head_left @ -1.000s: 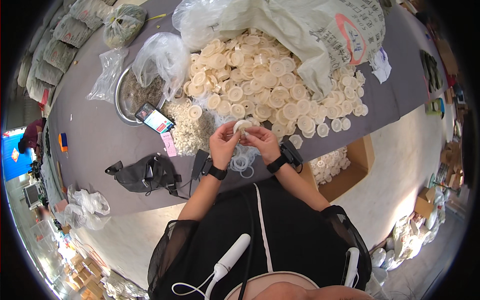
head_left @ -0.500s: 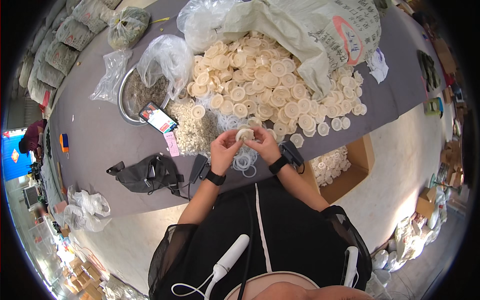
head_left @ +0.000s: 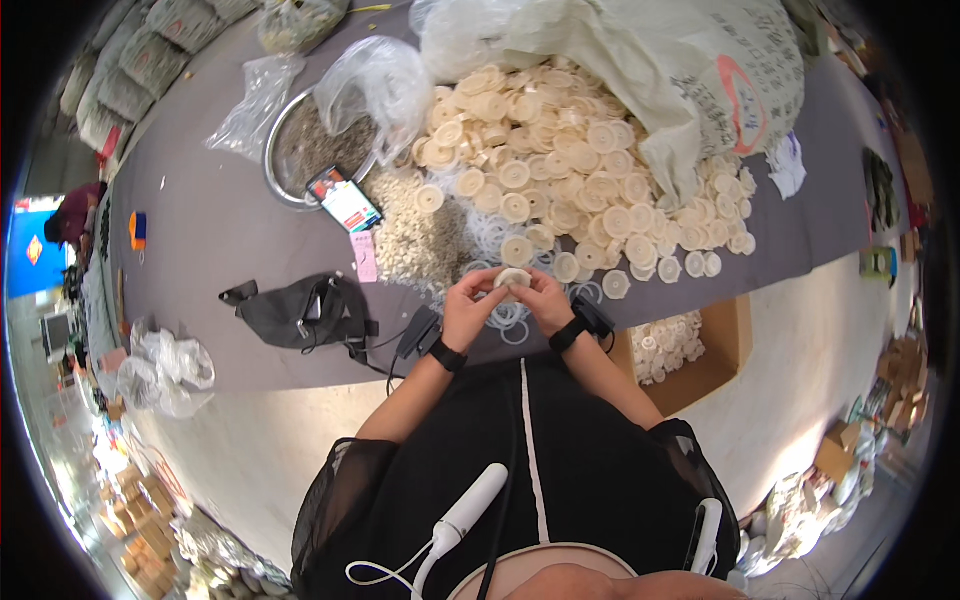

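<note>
Both my hands meet near the table's front edge around one cream plastic disc with a raised centre. My left hand [head_left: 467, 308] pinches the disc [head_left: 513, 279] from the left. My right hand [head_left: 545, 304] has its fingers closed on the disc's right side. Just beyond my fingers is a big heap of similar cream discs [head_left: 560, 155]. Translucent rings [head_left: 488, 232] lie between that heap and a mound of small off-white pieces [head_left: 400, 225]. A few more rings [head_left: 515, 328] show beneath my hands. My fingers partly cover the held disc.
A metal bowl [head_left: 270, 178] of dark small bits stands at left, a phone [head_left: 345, 200] against it. Nearby are a pink slip [head_left: 363, 256] and a black bag [head_left: 305, 312]. A woven sack [head_left: 690, 75] lies behind the heap. The cardboard box [head_left: 738, 345] at right holds discs.
The view has shifted, so the table's things appear farther right and higher. My hands have drawn slightly back from the heap, still holding the disc.
</note>
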A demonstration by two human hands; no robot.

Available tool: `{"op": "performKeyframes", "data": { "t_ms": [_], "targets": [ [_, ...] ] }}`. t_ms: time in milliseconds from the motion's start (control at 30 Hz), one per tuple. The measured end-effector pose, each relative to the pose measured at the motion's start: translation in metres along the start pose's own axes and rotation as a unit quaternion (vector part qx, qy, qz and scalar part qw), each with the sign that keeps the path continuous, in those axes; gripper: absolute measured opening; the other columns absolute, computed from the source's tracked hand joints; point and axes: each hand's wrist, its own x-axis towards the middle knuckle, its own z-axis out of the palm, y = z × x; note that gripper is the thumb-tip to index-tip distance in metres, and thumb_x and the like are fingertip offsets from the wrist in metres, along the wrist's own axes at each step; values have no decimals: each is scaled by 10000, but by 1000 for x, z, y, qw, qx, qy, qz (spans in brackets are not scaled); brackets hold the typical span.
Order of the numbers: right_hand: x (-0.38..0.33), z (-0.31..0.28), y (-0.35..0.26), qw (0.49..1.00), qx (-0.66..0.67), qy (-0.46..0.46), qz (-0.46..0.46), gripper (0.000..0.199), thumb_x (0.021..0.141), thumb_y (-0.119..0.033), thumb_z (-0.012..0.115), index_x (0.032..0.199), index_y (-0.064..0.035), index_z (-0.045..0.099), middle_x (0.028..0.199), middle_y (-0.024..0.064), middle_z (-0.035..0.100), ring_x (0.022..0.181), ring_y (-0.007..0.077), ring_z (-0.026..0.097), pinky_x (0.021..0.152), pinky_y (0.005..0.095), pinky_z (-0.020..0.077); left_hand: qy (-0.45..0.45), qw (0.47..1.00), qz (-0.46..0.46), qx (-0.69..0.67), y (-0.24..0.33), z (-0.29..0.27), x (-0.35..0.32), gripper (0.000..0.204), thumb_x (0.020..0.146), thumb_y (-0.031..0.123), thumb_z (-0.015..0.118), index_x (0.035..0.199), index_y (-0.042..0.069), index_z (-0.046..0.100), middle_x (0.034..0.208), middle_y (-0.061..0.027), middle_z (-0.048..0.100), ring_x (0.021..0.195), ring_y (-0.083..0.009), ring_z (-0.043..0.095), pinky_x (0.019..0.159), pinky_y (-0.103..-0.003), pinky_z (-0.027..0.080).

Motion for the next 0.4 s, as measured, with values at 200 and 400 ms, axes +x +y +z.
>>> {"op": "performKeyframes", "data": {
  "t_ms": [200, 400],
  "targets": [
    [1, -4, 13, 981, 146, 110, 65, 208, 780, -90, 547, 981, -42, 515, 926, 49, 577, 834, 154, 560, 742, 308, 452, 239, 965, -68, -87, -69, -70, 4, 136, 795, 120, 541, 865, 8, 575, 788, -38, 593, 635, -101, 553, 597, -211, 445],
    [6, -9, 6, 976, 190, 77, 73, 258, 790, -142, 540, 1039, -112, 480, 987, 27, 549, 877, 144, 523, 752, 332, 436, 286, 922, 18, 260, -163, -153, -2, 157, 732, 130, 615, 829, 15, 567, 711, -11, 575, 591, -96, 530, 579, -211, 441]
  ]
}}
